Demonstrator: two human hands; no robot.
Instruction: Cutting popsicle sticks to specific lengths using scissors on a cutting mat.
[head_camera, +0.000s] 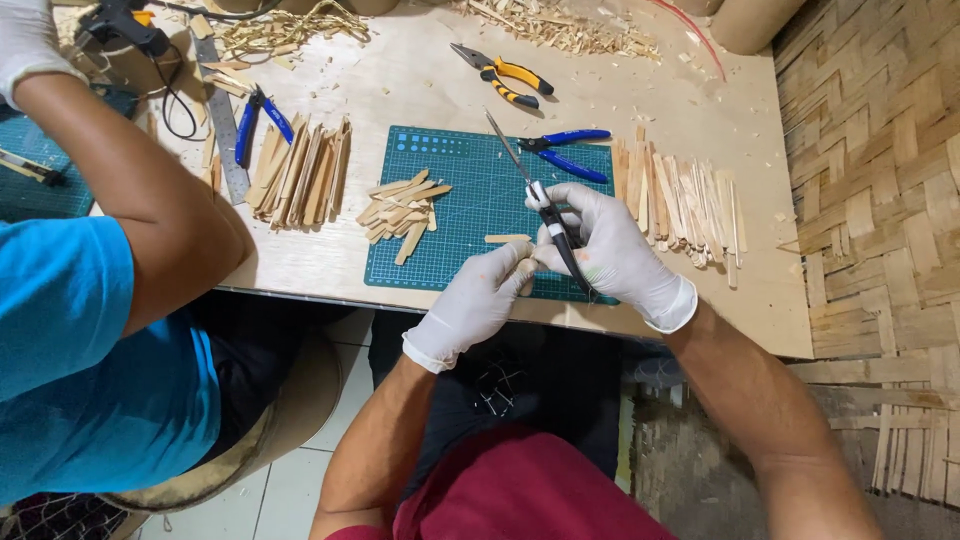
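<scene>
Gripped in the right hand (610, 250), a craft knife (545, 210) with a black handle and a thin blade points up and away over the green cutting mat (470, 170); the gloved fingers wrap fully round the handle and the wrist bends inward. Just beside it, the left hand (475, 300), also in a white glove, pinches its fingertips narrowly on a small bamboo sliver (526, 284) against the lower part of the knife. Both forearms come up from the bottom edge, elbows spread, and the hands meet at the mat's near edge. One short bamboo strip (507, 238) lies on the mat close to the hands, and a heap of cut strips (402, 210) lies further left. Blue-handled pliers (565, 150) rest beyond the blade. A co-worker's arm (150, 190) reaches across the table (400, 80) at left.
</scene>
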